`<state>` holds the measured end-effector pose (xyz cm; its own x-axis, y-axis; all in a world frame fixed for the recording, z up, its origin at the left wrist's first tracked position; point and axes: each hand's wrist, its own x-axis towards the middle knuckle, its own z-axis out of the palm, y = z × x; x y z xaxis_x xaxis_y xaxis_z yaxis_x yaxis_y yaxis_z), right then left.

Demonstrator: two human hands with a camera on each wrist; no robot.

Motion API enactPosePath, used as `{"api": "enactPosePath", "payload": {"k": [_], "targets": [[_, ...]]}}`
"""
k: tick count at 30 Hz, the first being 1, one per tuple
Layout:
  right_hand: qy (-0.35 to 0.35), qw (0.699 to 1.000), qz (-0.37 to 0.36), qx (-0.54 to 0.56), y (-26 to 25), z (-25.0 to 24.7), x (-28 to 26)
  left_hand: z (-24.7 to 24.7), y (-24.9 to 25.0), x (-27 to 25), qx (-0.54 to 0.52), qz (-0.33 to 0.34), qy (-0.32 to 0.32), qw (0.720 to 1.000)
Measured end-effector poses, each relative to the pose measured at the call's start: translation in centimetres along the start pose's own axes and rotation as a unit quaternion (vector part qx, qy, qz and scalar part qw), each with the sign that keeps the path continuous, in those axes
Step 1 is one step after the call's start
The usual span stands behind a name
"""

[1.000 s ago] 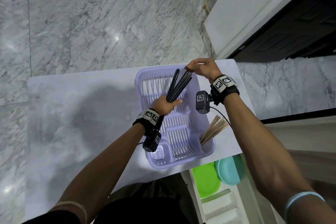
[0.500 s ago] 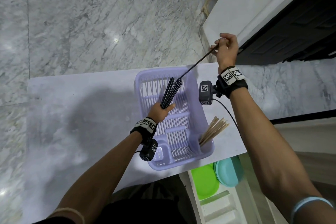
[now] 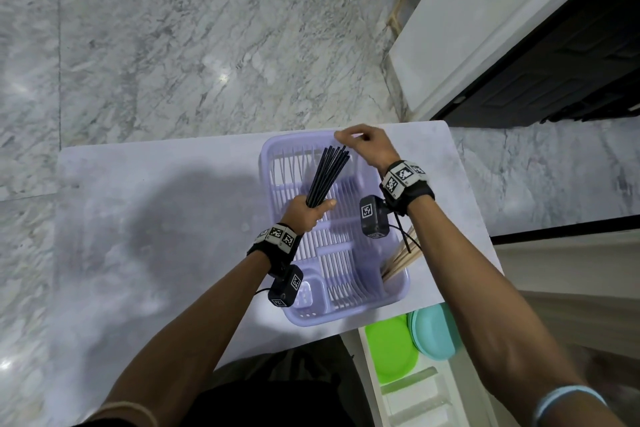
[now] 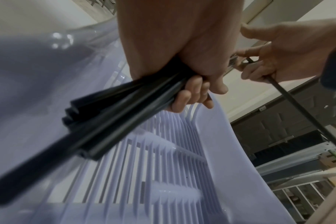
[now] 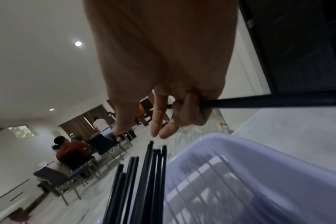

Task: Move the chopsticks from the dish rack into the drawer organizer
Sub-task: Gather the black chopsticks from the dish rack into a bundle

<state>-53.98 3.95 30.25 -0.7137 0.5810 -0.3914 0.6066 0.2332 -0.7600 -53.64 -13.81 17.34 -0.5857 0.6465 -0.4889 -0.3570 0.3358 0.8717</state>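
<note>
Above a lilac dish rack [image 3: 367, 308] on a white counter [image 3: 166, 239], the left hand [image 3: 308, 215] grips a fanned bundle of black chopsticks [image 3: 327, 173] by its lower end. Meanwhile, the right hand [image 3: 369, 146] hovers at their tips, its curled fingers [image 5: 184, 112] holding 1 black chopstick [image 5: 269, 102]. Wooden chopsticks [image 3: 401, 255] lean in the rack's near right corner.

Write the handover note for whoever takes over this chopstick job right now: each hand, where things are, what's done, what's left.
Left hand grips a bundle of black chopsticks over the purple dish rack.
Right hand holds one black chopstick, above the bundle's tips.
Wooden chopsticks are in the rack's corner.
Open drawer, below right: no chopsticks visible inside.
Done: black ones gathered.
Left: put every chopstick in the organizer.
</note>
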Motion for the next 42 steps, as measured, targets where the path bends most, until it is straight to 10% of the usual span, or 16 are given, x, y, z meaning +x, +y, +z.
{"api": "enactPosePath", "payload": {"k": [6, 42], "targets": [[-0.080, 0.997, -0.021, 0.000, 0.2, 1.6, -0.7, 0.0, 0.3, -0.1, -0.029, 0.015, -0.031, 0.999], [-0.056, 0.984, 0.046, 0.165, -0.6, -0.1, 0.4, 0.0, 0.9, -1.2, -0.012, 0.000, -0.018, 1.000]]}}
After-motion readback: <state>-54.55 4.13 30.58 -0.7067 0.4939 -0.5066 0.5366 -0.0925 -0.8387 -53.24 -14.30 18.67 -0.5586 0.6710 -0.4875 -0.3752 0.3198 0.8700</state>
